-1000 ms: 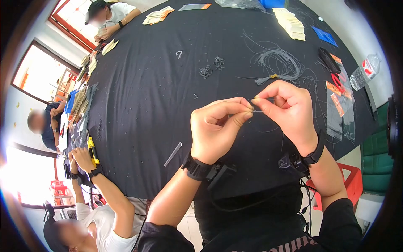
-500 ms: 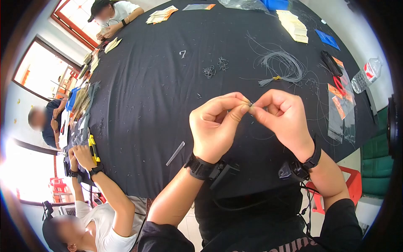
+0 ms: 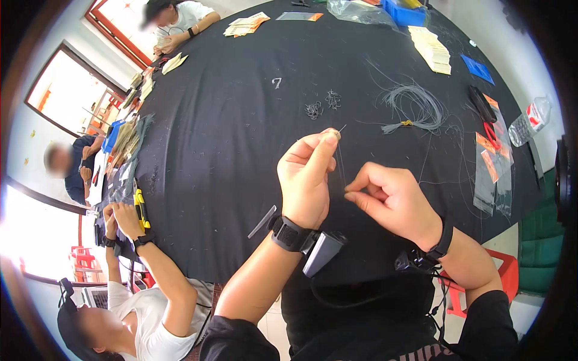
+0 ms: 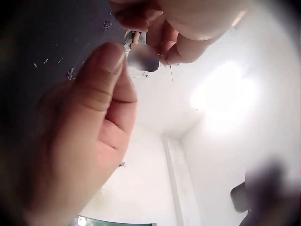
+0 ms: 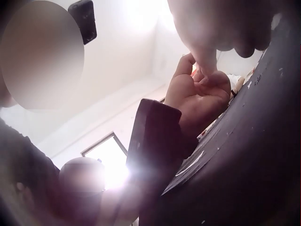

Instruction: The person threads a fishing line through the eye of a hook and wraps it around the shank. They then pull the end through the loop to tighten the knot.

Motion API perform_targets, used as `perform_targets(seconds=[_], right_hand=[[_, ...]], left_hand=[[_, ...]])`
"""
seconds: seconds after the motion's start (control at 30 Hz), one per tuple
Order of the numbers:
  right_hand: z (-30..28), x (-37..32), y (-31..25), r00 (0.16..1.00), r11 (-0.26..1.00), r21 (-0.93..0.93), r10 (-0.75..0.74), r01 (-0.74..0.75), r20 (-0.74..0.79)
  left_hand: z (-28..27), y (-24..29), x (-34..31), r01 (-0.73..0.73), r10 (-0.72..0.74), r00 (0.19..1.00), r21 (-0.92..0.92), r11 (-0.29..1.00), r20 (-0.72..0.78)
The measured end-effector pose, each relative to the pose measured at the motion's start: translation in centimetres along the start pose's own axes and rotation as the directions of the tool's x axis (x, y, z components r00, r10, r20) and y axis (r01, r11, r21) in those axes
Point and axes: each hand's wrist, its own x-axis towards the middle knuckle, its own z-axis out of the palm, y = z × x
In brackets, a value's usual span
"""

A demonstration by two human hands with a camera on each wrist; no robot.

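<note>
A: Left hand?
B: Thumb and index pressed together at the tips, pinching the thin line. Short end pokes out past the fingertips. Other fingers curled in.
A: Right hand?
B: Lower and nearer the body. Thumb and index closed to a pinch on the same line; remaining fingers bent.
A: Where's the line, then?
B: Between the 2 hands, above the black cloth, running down from left fingertips to right. Looks taut. Whether it is 1 strand or 2, too fine to tell.
A: On the cloth?
B: 2 dark tangled clumps beyond the left hand, near each other. Farther right, a grey coil with a yellow tie; loose strands trail off it. Clear strip just beside the left wrist.
A: Right edge?
B: Red-handled tool, lying by plastic bags with orange parts. Bottle beyond, tilted. Card stack toward the far side.
</note>
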Motion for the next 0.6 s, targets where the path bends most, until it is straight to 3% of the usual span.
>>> perform_targets(seconds=[0.13,0.17,0.27,0.4,0.5,0.6], right_hand=[[-0.1,0.1,-0.6,0.995,0.983,-0.155,-0.090,0.096,0.048],[-0.5,0.1,-1.1,0.992,0.974,-0.213,-0.048,0.073,0.117],[0.3,0.0,-0.3,0.977,0.981,-0.082,-0.164,0.176,0.136],[0.5,-0.2,0.4,0.966,0.995,0.094,-0.008,-0.017,0.259],[0.2,-0.2,0.4,0.878,0.822,0.348,0.338,-0.451,0.340],[-1.1,0.4,1.0,0.835,0.721,0.422,0.447,-0.549,0.322]], left_hand=[[0.0,0.4,0.2,0.062,-0.064,0.996,-0.040,0.997,-0.061],[0.1,0.5,0.3,0.056,-0.060,0.996,-0.065,0.996,-0.061],[0.2,0.6,0.4,0.069,-0.077,0.996,-0.151,0.986,-0.045],[0.1,1.0,0.2,0.161,-0.161,0.987,-0.272,0.949,0.024],[0.1,0.9,-0.1,0.179,-0.171,0.984,-0.312,0.933,0.051],[0.1,0.8,-0.1,0.155,-0.143,0.988,-0.294,0.943,0.061]])
